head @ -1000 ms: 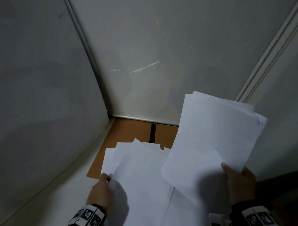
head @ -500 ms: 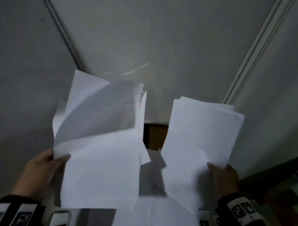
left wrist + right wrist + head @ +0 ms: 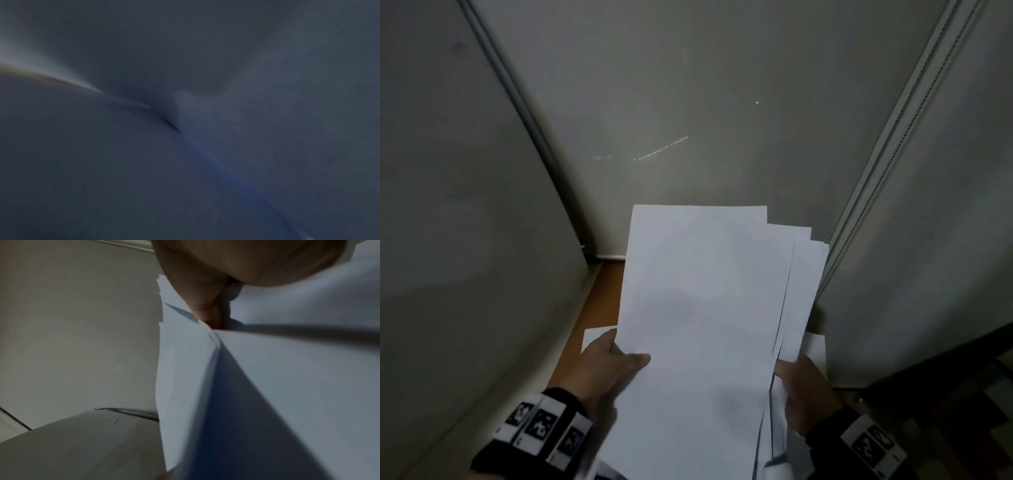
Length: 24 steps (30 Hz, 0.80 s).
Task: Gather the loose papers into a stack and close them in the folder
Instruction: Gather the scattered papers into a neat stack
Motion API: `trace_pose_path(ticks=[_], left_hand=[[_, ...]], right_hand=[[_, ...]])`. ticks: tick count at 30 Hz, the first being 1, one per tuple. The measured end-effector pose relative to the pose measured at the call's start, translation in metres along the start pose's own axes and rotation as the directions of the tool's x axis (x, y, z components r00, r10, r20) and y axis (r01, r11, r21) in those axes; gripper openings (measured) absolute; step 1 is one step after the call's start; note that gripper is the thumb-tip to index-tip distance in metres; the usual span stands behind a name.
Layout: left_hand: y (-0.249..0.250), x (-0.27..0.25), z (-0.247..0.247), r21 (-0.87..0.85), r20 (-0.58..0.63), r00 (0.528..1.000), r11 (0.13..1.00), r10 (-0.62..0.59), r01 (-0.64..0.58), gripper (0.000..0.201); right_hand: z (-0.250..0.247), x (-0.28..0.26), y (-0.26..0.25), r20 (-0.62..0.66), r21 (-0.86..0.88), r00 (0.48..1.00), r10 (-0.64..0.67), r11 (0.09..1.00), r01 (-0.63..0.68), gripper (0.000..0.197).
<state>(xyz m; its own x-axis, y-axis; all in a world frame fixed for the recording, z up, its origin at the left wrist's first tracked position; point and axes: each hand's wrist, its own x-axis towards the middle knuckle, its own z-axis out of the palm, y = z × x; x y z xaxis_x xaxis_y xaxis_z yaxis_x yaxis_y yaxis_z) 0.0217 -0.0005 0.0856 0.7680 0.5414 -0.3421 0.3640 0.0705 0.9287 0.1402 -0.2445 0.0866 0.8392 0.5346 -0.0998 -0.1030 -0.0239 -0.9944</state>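
Head view: grey partition walls point(image 3: 705, 102) close on three sides, brown folder point(image 3: 599, 301) flat on counter point(image 3: 482, 394), mostly hidden behind papers point(image 3: 705, 308). Papers held raised, fanned unevenly; left hand point(image 3: 606, 370) pinching left edge, thumb on top; right hand point(image 3: 808, 394) gripping right lower edge. One sheet point(image 3: 594, 337) lying below. Right wrist: fingers point(image 3: 209, 308) clamped on paper edges point(image 3: 185, 369). Left wrist: dark blur, unreadable.

The head view looks down from above at the papers point(image 3: 702, 308) raised before grey walls point(image 3: 482, 205). The left wrist view sits so close that it shows only dark blur. The right wrist view looks along the fingers point(image 3: 207, 311), very near the same papers and wall.
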Motion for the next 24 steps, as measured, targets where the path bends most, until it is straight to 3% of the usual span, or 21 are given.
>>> trace_pose_path(ticks=[1, 2, 3, 4, 5, 7, 8, 9, 10, 12, 16, 19, 22, 24], left_hand=[[0.000, 0.001, -0.003, -0.039, 0.078, 0.997, 0.999, 0.007, -0.004, 0.004], [0.001, 0.002, -0.005, -0.108, 0.158, 0.987, 0.993, -0.038, 0.055, 0.018], [0.002, 0.003, -0.007, -0.129, 0.210, 0.977, 0.989, -0.040, 0.069, 0.025], [0.002, 0.005, -0.008, -0.153, 0.205, 0.979, 0.988, -0.006, 0.038, 0.027], [0.004, 0.005, -0.007, -0.148, 0.181, 0.983, 0.989, 0.037, -0.010, 0.027], [0.006, 0.005, -0.004, -0.204, 0.159, 0.978, 0.974, 0.131, -0.098, 0.027], [0.008, 0.004, -0.001, -0.238, 0.156, 0.972, 0.962, 0.176, -0.136, 0.026], [0.011, 0.003, 0.000, -0.235, 0.147, 0.965, 0.956, 0.215, -0.177, 0.025], [0.011, 0.004, 0.001, -0.230, 0.154, 0.954, 0.948, 0.256, -0.217, 0.025], [0.017, 0.002, 0.003, -0.146, 0.178, 0.933, 0.946, 0.313, -0.289, 0.027], [0.029, -0.005, 0.010, -0.155, 0.164, 0.886, 0.899, 0.433, -0.410, 0.037], [0.023, -0.011, 0.014, -0.154, 0.226, 0.894, 0.921, 0.386, -0.359, 0.029], [-0.007, -0.008, 0.018, -0.135, 0.350, 0.906, 0.970, 0.239, -0.203, 0.058], [-0.025, -0.008, 0.023, -0.138, 0.365, 0.913, 0.980, 0.183, -0.142, 0.067]], right_hand=[[0.002, -0.003, -0.005, 0.058, -0.074, 0.998, -0.001, 0.997, 0.005, 0.033], [0.003, -0.003, -0.003, 0.119, -0.109, 0.989, -0.084, 0.989, 0.097, 0.032], [0.006, -0.001, -0.010, 0.040, 0.047, 0.999, -0.002, 0.999, 0.000, 0.029], [0.003, -0.004, -0.006, -0.081, 0.063, 0.993, -0.087, 0.994, 0.092, 0.023], [0.005, -0.004, -0.013, -0.119, 0.108, 0.989, -0.085, 0.989, 0.098, 0.017], [-0.002, -0.004, -0.021, -0.093, 0.240, 0.993, -0.069, 0.967, 0.089, 0.038], [-0.003, 0.000, -0.022, -0.090, 0.197, 0.993, -0.071, 0.976, 0.088, 0.036], [-0.003, -0.002, -0.029, -0.158, 0.097, 0.980, -0.122, 0.986, 0.139, 0.019], [-0.003, -0.003, -0.032, -0.221, 0.019, 0.957, -0.190, 0.980, 0.199, 0.017], [-0.006, -0.003, -0.030, -0.287, -0.010, 0.917, -0.277, 0.958, 0.287, 0.029], [-0.004, -0.014, -0.024, -0.369, -0.058, 0.893, -0.260, 0.965, 0.257, 0.017], [-0.003, -0.026, -0.021, -0.322, -0.084, 0.915, -0.243, 0.970, 0.228, 0.036], [0.003, -0.041, -0.012, -0.305, -0.145, 0.950, -0.070, 0.989, 0.026, 0.033], [0.007, -0.046, 0.003, -0.341, -0.139, 0.940, -0.017, 0.990, -0.032, 0.036]])
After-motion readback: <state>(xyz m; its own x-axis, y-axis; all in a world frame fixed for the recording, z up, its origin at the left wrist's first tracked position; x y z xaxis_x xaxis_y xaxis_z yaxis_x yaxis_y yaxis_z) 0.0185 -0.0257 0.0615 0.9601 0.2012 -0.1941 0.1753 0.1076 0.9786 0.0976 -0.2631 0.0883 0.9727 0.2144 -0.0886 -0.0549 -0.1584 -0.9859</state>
